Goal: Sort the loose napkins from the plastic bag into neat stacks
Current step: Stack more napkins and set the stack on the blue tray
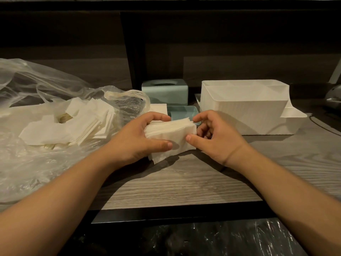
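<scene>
A thick stack of white napkins is held on edge just above the wooden table at the centre of the view. My left hand grips its left side, thumb across the front face. My right hand pinches its right side between thumb and fingers. To the left, a heap of loose white napkins lies inside the open clear plastic bag, spread in disorder.
A pale green tissue box stands at the back centre, with a green tray and a flat napkin before it. A white plastic organiser sits at the right. Crinkled dark plastic lies below the table's front edge.
</scene>
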`<state>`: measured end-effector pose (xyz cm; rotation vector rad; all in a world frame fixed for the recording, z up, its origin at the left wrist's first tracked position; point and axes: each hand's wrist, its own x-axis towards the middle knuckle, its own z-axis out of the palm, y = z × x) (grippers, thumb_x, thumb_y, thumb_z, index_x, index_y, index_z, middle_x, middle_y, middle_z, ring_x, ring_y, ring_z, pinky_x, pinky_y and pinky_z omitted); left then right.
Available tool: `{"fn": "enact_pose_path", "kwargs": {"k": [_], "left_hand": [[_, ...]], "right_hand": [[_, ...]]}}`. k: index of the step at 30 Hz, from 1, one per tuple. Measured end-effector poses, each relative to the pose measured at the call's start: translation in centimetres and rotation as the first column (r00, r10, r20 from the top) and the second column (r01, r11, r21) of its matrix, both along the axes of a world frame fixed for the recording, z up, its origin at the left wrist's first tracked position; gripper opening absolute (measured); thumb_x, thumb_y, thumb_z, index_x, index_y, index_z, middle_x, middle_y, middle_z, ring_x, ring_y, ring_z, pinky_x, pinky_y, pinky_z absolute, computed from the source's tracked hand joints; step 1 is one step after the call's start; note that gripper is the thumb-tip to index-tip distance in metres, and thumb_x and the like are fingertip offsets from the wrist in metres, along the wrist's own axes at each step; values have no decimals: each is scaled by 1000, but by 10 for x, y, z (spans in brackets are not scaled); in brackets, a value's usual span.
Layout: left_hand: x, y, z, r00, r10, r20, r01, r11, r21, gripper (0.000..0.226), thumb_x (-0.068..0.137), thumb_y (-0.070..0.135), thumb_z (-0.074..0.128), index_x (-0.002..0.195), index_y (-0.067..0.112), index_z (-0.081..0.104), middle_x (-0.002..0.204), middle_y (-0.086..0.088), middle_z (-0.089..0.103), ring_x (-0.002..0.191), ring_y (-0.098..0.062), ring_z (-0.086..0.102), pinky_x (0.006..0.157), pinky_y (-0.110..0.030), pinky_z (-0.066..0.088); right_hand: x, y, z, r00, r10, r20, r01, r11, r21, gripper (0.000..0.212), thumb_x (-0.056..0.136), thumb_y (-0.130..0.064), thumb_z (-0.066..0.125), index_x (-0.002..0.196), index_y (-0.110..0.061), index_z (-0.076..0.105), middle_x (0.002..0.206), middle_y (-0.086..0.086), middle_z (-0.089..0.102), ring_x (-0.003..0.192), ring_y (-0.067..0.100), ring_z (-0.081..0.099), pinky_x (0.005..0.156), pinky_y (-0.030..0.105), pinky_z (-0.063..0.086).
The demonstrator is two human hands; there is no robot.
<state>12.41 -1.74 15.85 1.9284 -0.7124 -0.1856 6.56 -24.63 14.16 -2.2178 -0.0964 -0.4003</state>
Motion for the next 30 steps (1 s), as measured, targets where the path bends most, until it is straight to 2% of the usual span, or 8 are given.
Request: {"fn": "enact_pose_path", "kwargs": {"k": [5,13,17,20,22,24,27,30], "left_hand": [[2,2,0,1000,10,4,-10,999,38,63,73,33,90,127,44,58,116,13,63,90,4,66,66,-17,54],[2,2,0,1000,11,15,-12,998,66,65,70,38,91,126,47,58,117,16,63,92,3,65,69,-14,54],[2,1,-1,1000,13,20,-14,999,39,57,75,31,89,123,45,62,113,11,67,89,-2,68,67,-18,55],[1,1,0,999,-26,38,24,999,28,54,77,26,87,122,44,63,115,14,67,94,0,68,73,-17,55],[0,1,0,997,-55,54,53,997,52,55,78,27,87,123,47,63,118,19,65,101,1,66,83,-19,54],[0,2,0,996,-78,49,75,995,67,58,76,30,88,125,50,62,118,18,65,105,-3,66,91,-28,56],[1,2,-1,997,-75,35,74,996,53,69,67,38,89,129,47,60,115,15,67,102,-4,68,92,-31,58],[2,1,-3,997,-79,15,78,995,64,77,66,39,91,134,46,55,118,20,66,106,0,67,95,-30,57]], "right_hand": [[-5,-4,2,997,-22,75,21,1000,18,15,88,-32,74,90,-27,60,78,-5,67,72,11,62,69,27,58],[-4,-4,4,1000,-26,16,27,998,-52,10,88,-34,74,88,-28,67,78,-4,71,74,12,67,76,37,61],[-2,-4,1,1000,-19,25,18,999,33,34,82,-37,81,104,-32,55,87,-3,65,73,9,59,70,26,54],[-4,-4,4,996,58,-65,-53,996,65,68,77,-41,83,132,-39,43,107,-8,54,88,9,56,77,22,53],[-7,-3,6,988,108,-115,-105,994,30,76,77,-43,83,140,-42,39,117,-18,47,100,3,54,75,12,51],[-6,-2,6,985,143,-96,-145,989,-18,61,78,-43,82,130,-39,51,118,-19,48,100,-6,52,74,4,47],[-4,-2,5,987,149,-61,-154,985,-82,35,79,-42,82,106,-34,60,107,-14,58,94,-8,55,73,8,47],[-5,-3,4,982,165,-90,-167,986,-15,36,81,-39,82,106,-33,57,102,-16,62,91,-9,58,69,11,51]]}}
